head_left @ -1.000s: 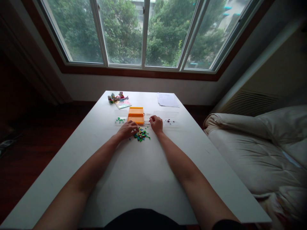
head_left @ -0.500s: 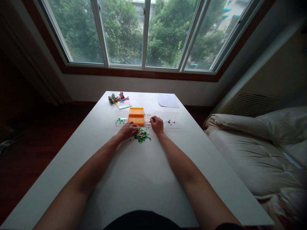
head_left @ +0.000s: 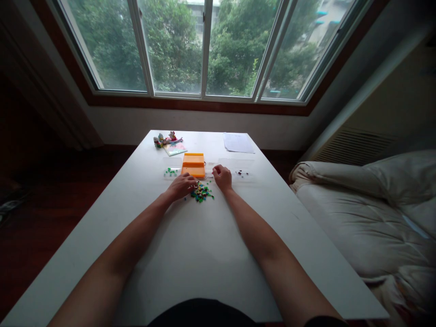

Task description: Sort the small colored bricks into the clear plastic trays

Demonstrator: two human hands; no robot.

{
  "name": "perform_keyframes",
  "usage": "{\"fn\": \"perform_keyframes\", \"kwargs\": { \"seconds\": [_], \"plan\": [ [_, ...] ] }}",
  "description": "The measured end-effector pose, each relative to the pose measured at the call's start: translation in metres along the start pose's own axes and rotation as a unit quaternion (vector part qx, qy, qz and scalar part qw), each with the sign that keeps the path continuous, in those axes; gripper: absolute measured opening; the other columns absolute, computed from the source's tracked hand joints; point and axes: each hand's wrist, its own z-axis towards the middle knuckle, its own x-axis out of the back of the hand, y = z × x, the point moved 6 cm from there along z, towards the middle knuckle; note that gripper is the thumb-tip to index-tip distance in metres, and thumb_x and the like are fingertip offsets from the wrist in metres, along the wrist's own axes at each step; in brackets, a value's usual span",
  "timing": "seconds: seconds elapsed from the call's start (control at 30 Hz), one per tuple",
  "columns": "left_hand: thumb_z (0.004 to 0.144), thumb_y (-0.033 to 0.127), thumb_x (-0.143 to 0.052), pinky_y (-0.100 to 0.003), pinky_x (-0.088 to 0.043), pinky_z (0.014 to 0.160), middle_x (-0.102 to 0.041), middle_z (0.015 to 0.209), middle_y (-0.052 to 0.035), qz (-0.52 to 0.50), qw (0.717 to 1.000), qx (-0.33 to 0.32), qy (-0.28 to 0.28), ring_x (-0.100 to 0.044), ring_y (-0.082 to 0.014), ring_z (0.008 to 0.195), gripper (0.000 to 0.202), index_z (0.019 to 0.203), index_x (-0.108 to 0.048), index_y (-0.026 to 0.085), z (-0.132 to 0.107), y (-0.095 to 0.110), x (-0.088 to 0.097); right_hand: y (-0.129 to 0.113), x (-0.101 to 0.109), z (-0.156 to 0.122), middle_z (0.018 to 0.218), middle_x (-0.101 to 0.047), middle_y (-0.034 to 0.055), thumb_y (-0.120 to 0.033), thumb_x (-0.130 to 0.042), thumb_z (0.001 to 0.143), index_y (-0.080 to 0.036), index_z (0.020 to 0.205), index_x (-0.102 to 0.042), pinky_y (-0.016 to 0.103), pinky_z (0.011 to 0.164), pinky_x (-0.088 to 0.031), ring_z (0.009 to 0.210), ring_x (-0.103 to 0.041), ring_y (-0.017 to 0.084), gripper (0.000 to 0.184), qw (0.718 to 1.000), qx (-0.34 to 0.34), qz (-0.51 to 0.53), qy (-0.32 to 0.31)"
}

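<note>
A small heap of tiny coloured pieces point(head_left: 201, 192) lies on the white table point(head_left: 190, 254). My left hand point(head_left: 182, 185) rests at the heap's left edge, its fingers curled with the tips pinched among the pieces. My right hand point(head_left: 222, 176) sits just right of the heap, loosely fisted on the tabletop; what it holds, if anything, is hidden. Right behind the heap stands an orange tray point(head_left: 193, 165). Left of it, a clear bag holds green pieces point(head_left: 170, 172). Another clear bag on the right holds a few dark pieces point(head_left: 240, 173).
At the table's far left are small toy figures point(head_left: 165, 138) and a colourful booklet point(head_left: 175, 148). White paper point(head_left: 238, 142) lies at the far right. A bed with a pale quilt point(head_left: 368, 209) stands right of the table. A wide window point(head_left: 204, 50) lies behind.
Both hands stay by the heap with only slight finger movement. The view has shifted a little.
</note>
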Motion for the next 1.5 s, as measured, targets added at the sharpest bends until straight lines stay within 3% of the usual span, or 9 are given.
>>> {"fn": "perform_keyframes", "kwargs": {
  "seconds": [0.33,0.73,1.0,1.27,1.5],
  "plan": [
    [0.091,0.019,-0.057,-0.034,-0.044,0.085,-0.073,0.101,-0.005,-0.028,1.0,0.005,-0.007,-0.055,-0.0221,0.093,0.02,0.099,-0.074,0.026,-0.001,0.003,0.002,0.0,-0.001,0.0,0.074,-0.064,0.0026,-0.031,-0.053,0.092,-0.02,0.086,-0.067,0.029,0.075,-0.041,0.073,-0.056,0.018,0.019,1.0,0.002,0.004,-0.007],
    [0.09,0.025,-0.061,-0.032,-0.041,0.077,-0.072,0.086,-0.0056,-0.009,1.0,0.022,0.008,-0.054,-0.0217,0.085,0.015,0.087,-0.075,0.024,0.0,0.0,0.002,0.0,-0.001,0.0,0.074,-0.064,0.0028,-0.031,-0.053,0.092,-0.021,0.086,-0.067,0.029,0.074,-0.042,0.073,-0.056,0.018,0.019,1.0,-0.006,0.004,-0.011],
    [0.092,0.024,-0.059,-0.034,-0.043,0.081,-0.071,0.087,-0.0058,-0.009,0.999,0.035,0.035,-0.055,-0.0222,0.087,0.016,0.087,-0.074,0.024,-0.001,-0.003,-0.003,0.0,-0.001,0.0,0.073,-0.064,0.0028,-0.032,-0.052,0.091,-0.021,0.086,-0.067,0.029,0.074,-0.042,0.072,-0.056,0.019,0.019,1.0,-0.01,0.009,-0.014],
    [0.092,0.024,-0.055,-0.037,-0.045,0.085,-0.072,0.095,-0.0057,-0.023,0.973,0.169,0.154,-0.056,-0.0234,0.09,0.019,0.093,-0.073,0.022,0.007,-0.043,0.016,-0.002,-0.001,0.0,0.075,-0.065,0.0027,-0.032,-0.053,0.092,-0.02,0.088,-0.067,0.028,0.074,-0.042,0.073,-0.057,0.018,0.019,1.0,-0.005,0.003,-0.019],
    [0.087,0.023,-0.057,-0.041,-0.044,0.089,-0.072,0.094,-0.0067,-0.003,0.956,0.234,0.175,-0.056,-0.0259,0.093,0.017,0.092,-0.074,0.022,0.018,-0.074,0.025,-0.004,-0.002,-0.001,0.076,-0.065,0.0031,-0.032,-0.053,0.092,-0.021,0.089,-0.068,0.028,0.073,-0.042,0.073,-0.057,0.018,0.019,0.999,-0.01,0.003,-0.034]
  ]
}}
